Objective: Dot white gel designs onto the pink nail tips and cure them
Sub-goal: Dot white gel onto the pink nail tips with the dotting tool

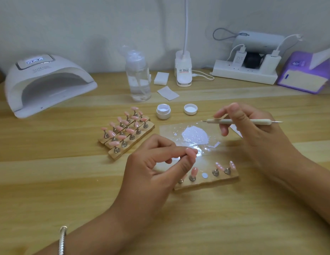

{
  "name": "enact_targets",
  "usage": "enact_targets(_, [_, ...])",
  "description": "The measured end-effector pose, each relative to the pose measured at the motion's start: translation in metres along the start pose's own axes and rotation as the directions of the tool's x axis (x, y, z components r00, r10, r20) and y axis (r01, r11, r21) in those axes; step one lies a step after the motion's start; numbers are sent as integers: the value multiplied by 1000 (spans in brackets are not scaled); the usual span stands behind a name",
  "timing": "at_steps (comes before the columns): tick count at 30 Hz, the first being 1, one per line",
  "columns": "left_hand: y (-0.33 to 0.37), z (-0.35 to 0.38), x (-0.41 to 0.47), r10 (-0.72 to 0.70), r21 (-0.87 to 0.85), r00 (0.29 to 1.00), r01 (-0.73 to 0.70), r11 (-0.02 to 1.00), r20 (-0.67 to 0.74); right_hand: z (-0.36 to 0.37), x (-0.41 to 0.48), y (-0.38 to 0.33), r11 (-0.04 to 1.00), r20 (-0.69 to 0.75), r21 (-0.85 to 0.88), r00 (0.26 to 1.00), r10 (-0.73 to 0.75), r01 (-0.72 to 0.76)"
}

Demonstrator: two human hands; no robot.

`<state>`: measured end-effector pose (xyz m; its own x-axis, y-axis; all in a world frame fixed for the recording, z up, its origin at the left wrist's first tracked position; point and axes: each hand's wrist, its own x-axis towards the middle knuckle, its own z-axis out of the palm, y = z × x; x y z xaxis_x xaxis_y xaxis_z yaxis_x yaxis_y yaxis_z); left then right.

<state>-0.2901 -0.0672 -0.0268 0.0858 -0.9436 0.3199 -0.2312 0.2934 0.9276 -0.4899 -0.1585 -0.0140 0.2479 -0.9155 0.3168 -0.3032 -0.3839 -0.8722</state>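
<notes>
Right hand (252, 129) is gripping the dotting tool (234, 122) sideways over the white gel puddle (195, 135) for easy reloads, left hand (156, 162) pinches what looks like a pink tip (190, 151) from the empty spot on the holder strip (206, 183) at 6 o'clock of the puddle, lamp (46, 83) waiting at 10 o'clock.

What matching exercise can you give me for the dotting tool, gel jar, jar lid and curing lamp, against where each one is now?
Things:
1. dotting tool
2. gel jar
3. jar lid
4. curing lamp

Places or states:
A. far left of the table
B. held in the right hand
C. open, behind the palette
D. upturned, right of the jar

Pairs: 1-B, 2-C, 3-D, 4-A
</notes>
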Motion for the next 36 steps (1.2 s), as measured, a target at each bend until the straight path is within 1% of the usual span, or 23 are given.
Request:
enact_targets(2, [0,0,0,-10,-31,1000,11,999,9,0,-2,-4,999,-30,35,999,-10,11])
enact_targets(4, [-1,1,-1,-9,-39,1000,10,999,28,2,-4,-11,994,-40,110,999,-15,20])
enact_targets(8, [-1,0,-1,29,3,998,-30,1000,57,7,-12,-29,955,-76,284,995,-66,85])
enact_targets(10, [-1,0,-1,46,23,997,-47,999,68,12,-17,-37,927,-56,364,995,-77,92])
enact_targets(12, [-1,0,-1,59,37,995,-62,997,76,17,-23,-43,911,-19,402,995,-93,93])
enact_targets(21, [-1,3,-3,137,114,978,-155,981,155,32,-34,-48,914,3,400,998,-65,59])
enact_targets(32, [0,4,-4,183,210,969,-216,953,166,38,-39,-51,913,7,406,999,-44,38])
enact_targets(36, [0,4,-4,192,210,967,-225,951,167,38,-39,-51,919,12,393,999,-34,27])
